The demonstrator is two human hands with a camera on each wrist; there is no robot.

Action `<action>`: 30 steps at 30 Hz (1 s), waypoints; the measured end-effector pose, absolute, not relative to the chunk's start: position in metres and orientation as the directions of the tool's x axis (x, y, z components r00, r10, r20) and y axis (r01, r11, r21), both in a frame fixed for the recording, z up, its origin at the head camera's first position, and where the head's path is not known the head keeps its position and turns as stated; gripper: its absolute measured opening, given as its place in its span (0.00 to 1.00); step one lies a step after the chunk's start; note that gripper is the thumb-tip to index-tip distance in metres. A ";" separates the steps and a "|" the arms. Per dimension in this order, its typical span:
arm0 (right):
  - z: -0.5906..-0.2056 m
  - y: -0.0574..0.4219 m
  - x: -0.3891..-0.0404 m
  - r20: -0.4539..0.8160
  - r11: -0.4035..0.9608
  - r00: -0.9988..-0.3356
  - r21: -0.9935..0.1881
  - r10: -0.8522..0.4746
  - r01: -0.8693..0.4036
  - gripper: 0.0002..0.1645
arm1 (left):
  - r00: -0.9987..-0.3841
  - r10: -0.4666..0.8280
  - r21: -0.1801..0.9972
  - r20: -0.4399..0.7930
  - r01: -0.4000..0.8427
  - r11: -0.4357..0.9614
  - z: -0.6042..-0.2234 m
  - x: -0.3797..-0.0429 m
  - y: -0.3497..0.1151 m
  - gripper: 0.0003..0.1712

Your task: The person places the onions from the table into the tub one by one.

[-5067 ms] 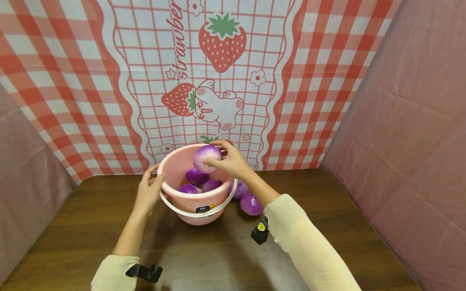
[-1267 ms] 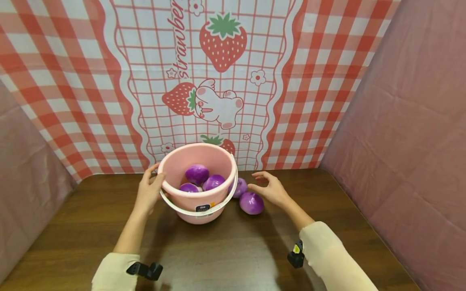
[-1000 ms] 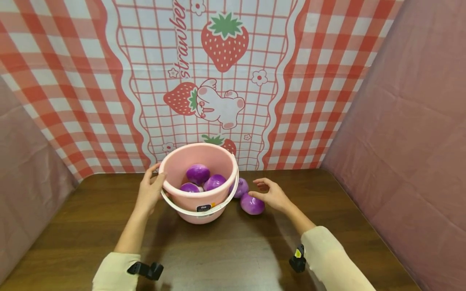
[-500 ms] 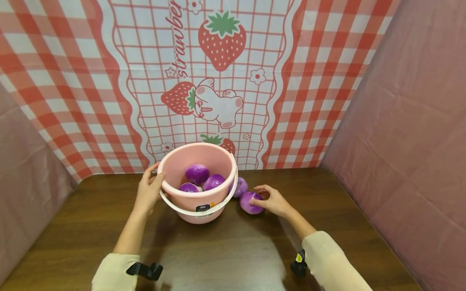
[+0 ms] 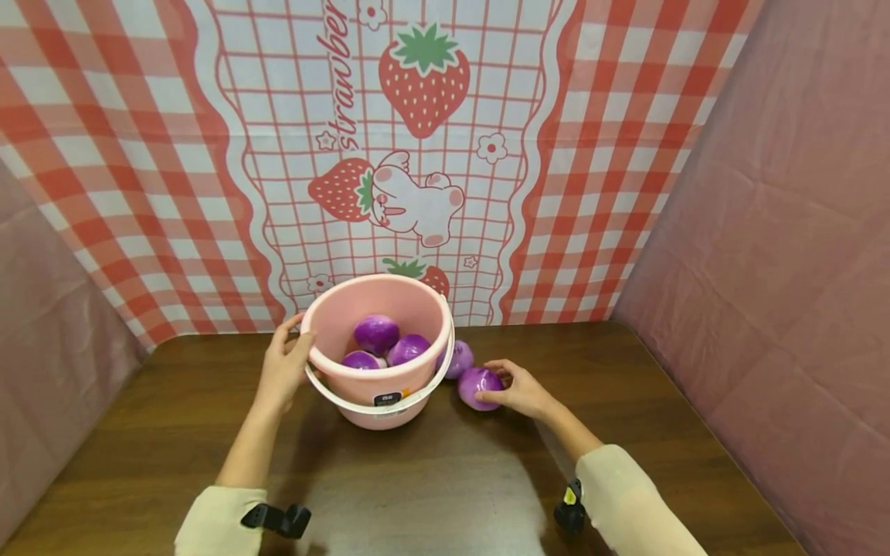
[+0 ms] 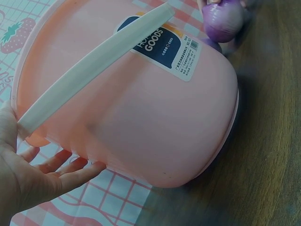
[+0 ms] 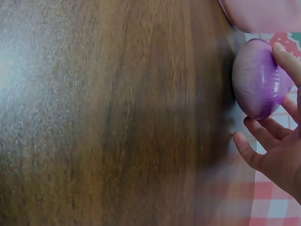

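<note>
A pink bucket [image 5: 410,305] with a white handle [image 5: 341,400] stands upright at the back of the table. My left hand [image 5: 283,367] holds its left side, thumb at the rim; the left wrist view has several fingers [image 6: 70,178] lying along the outer wall. Three purple onions [image 5: 376,333] lie inside. Right of the bucket, my right hand [image 5: 526,392] holds a purple onion [image 5: 474,388] between thumb and fingers, low at the table. In the right wrist view, the thumb lies on one side of this onion [image 7: 258,80], fingertips on the other. Another onion [image 5: 460,358] sits just behind it, beside the bucket.
The dark wooden table [image 5: 417,494] runs up to a red-and-white checked cloth [image 5: 591,193] with strawberry prints, hanging behind the bucket. Plain pink cloth [image 5: 772,286] hangs on the right, and more cloth [image 5: 56,332] on the left. Black wrist cameras [image 5: 278,519] sit on both sleeves.
Earlier, my right hand held an onion over the bucket; that onion now lies inside. The hand moved right, then down onto the nearer onion outside. My left hand stayed at the bucket's rim.
</note>
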State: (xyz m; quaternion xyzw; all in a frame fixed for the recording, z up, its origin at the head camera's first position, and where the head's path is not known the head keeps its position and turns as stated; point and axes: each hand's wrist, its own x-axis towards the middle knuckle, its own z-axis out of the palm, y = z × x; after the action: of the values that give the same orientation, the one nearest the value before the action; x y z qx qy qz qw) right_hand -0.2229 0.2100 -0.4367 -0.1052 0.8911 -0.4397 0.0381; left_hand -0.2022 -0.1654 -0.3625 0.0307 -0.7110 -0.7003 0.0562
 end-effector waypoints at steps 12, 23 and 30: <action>-0.431 0.211 -0.224 0.062 0.590 -0.976 -0.788 -0.209 -0.176 0.36 | -0.992 -0.123 0.999 0.033 0.032 0.010 -0.364 -0.204 -0.164 0.30; -0.414 0.216 -0.228 0.078 0.580 -0.973 -0.792 -0.216 -0.192 0.38 | -0.992 -0.122 0.999 0.033 0.030 0.025 -0.363 -0.203 -0.166 0.30; -0.400 0.217 -0.232 0.085 0.580 -0.972 -0.790 -0.219 -0.200 0.39 | -0.992 -0.123 0.999 0.034 0.032 0.022 -0.363 -0.203 -0.166 0.31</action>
State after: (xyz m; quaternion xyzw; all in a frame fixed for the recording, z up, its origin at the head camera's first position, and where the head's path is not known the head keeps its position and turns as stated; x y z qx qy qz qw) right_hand -0.2317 0.2169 -0.3998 -0.1177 0.8888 -0.4428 0.0107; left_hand -0.2027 -0.1657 -0.3629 0.0319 -0.7126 -0.6987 0.0554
